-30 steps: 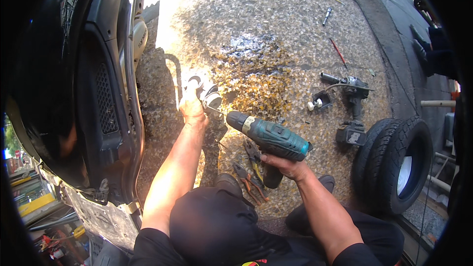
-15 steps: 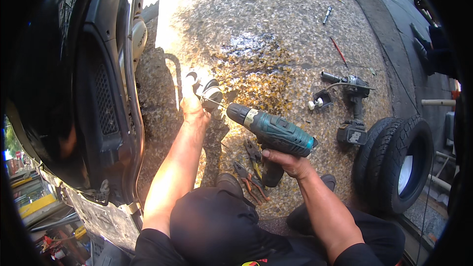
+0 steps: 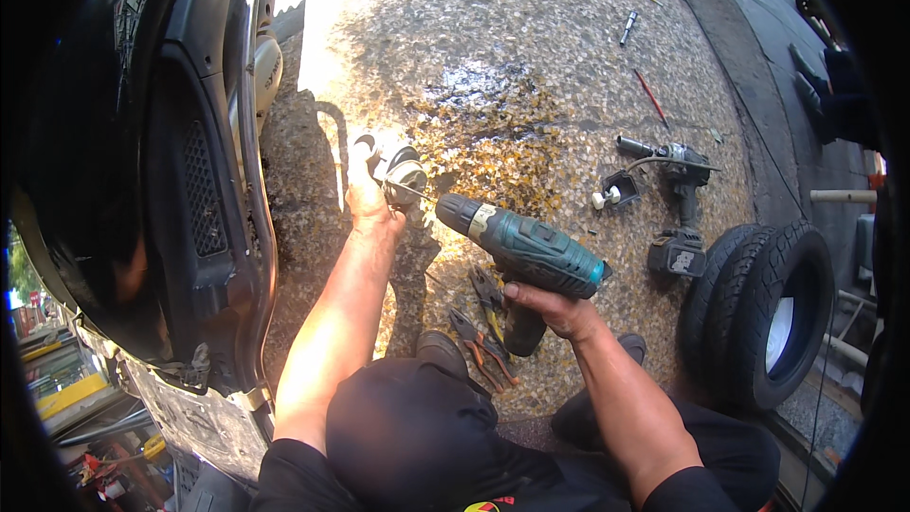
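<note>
My left hand (image 3: 368,199) is closed round a rounded metal part (image 3: 406,173) with dark ring-like sections, held above the ground beside the motorcycle or scooter body. What the part belongs to I cannot tell, and my fingers hide some of it. Gripped by its handle in my right hand (image 3: 561,313) is a teal and black cordless drill (image 3: 540,248). Its black chuck (image 3: 457,212) faces the metal part, and a thin bit spans the short gap to it. Whether the bit touches the part is too small to tell.
Pliers with orange handles (image 3: 485,353) and yellow-handled pliers (image 3: 488,294) lie below the drill. An impact wrench (image 3: 681,180) rests to the right, near several tires (image 3: 770,313). A dark vehicle body (image 3: 213,171) stands at left. Wet, oily stains (image 3: 488,133) mark the ground.
The metal part has turned very slightly in my left hand. The drill and my right hand stay nearly where they were.
</note>
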A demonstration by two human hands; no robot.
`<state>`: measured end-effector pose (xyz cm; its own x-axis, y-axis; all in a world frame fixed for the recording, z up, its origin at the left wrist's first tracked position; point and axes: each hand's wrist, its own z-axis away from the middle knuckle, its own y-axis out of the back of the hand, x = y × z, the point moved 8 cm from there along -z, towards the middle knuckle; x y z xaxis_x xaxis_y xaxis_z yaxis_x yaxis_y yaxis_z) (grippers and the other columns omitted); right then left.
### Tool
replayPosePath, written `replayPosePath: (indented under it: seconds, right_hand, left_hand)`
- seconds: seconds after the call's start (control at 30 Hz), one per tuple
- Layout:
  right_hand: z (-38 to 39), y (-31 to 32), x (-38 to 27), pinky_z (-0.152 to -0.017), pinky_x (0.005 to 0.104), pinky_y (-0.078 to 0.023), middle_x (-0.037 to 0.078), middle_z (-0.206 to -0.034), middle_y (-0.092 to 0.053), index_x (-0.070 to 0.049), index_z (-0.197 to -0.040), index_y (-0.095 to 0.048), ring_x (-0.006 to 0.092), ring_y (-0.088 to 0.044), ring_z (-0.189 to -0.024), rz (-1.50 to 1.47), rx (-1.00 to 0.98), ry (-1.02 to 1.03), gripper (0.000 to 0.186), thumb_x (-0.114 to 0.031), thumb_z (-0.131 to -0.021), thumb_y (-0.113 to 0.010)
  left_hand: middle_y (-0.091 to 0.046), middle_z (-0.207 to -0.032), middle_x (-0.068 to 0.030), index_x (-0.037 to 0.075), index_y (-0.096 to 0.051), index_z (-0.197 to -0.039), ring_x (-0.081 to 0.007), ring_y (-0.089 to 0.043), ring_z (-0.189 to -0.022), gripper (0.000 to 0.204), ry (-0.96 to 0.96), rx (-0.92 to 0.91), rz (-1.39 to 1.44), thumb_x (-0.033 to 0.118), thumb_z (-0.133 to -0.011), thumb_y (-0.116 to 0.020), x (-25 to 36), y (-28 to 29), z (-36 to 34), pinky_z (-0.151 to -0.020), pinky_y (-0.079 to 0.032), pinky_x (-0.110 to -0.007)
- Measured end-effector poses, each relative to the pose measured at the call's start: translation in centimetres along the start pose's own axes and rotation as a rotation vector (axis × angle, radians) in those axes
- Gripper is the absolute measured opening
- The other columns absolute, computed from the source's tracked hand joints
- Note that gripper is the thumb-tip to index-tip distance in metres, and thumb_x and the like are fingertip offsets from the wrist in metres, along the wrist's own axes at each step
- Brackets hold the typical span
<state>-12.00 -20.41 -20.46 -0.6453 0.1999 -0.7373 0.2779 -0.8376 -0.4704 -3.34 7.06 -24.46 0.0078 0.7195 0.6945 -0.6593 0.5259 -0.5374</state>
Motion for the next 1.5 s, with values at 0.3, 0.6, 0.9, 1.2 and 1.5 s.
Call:
replayPosePath:
  seconds: [0.3, 0.6, 0.9, 1.2, 1.5]
  right_hand:
    - [0.1, -0.6, 0.6, -0.071, 0.0332, -0.054, 0.005, -0.090, -0.067, -0.004, -0.107, -0.065, 0.0174, -0.066, -0.078, 0.094, 0.036, 0.042, 0.028, -0.012, -0.084, -0.077]
    - [-0.2, -0.2, 0.8, -0.068, 0.0334, -0.055, 0.006, -0.085, -0.067, -0.003, -0.105, -0.065, 0.0183, -0.066, -0.074, 0.052, 0.027, 0.004, 0.029, -0.015, -0.082, -0.077]
    - [-0.2, 0.1, 1.1, -0.066, 0.0325, -0.054, 0.007, -0.083, -0.067, -0.002, -0.106, -0.065, 0.0192, -0.067, -0.073, -0.008, 0.038, -0.024, 0.032, -0.016, -0.080, -0.077]
    - [0.0, 1.2, 3.0, -0.067, 0.0348, -0.056, 0.008, -0.087, -0.067, -0.001, -0.108, -0.065, 0.0202, -0.067, -0.073, -0.101, 0.026, -0.114, 0.037, -0.015, -0.076, -0.077]
    - [1.9, 6.7, 8.3, -0.071, 0.0399, -0.058, 0.010, -0.101, -0.069, 0.002, -0.121, -0.061, 0.0223, -0.067, -0.073, -0.260, 0.017, -0.493, 0.046, -0.011, -0.078, -0.072]
  left_hand:
    - [-0.071, -0.098, -0.0084, 0.005, -0.063, -0.113, -0.0207, -0.070, -0.082, 0.037, -0.034, 0.033, -0.021, 0.037, -0.097, -0.053, 0.2, 0.0, 0.2, -0.070, -0.061, -0.033]
    - [-0.070, -0.101, -0.0081, 0.005, -0.060, -0.119, -0.0215, -0.071, -0.085, 0.042, -0.018, 0.039, -0.092, 0.039, -0.097, -0.053, 0.1, 0.2, 0.2, -0.069, -0.062, -0.035]
    - [-0.069, -0.101, -0.0088, 0.005, -0.060, -0.117, -0.0222, -0.070, -0.084, 0.042, -0.068, 0.016, -0.150, 0.039, -0.093, -0.061, 0.4, 0.0, 0.5, -0.065, -0.061, -0.035]
    - [-0.070, -0.097, -0.0048, 0.011, -0.064, -0.111, -0.0177, -0.068, -0.084, 0.043, -0.148, 0.233, -0.346, 0.047, -0.089, -0.064, 0.4, 3.0, -0.5, -0.065, -0.056, -0.038]
    - [-0.070, -0.093, -0.0012, 0.018, -0.066, -0.107, -0.0169, -0.065, -0.076, 0.045, -0.020, 0.229, -0.322, 0.056, -0.083, -0.065, 1.0, 2.5, 1.0, -0.059, -0.052, -0.036]
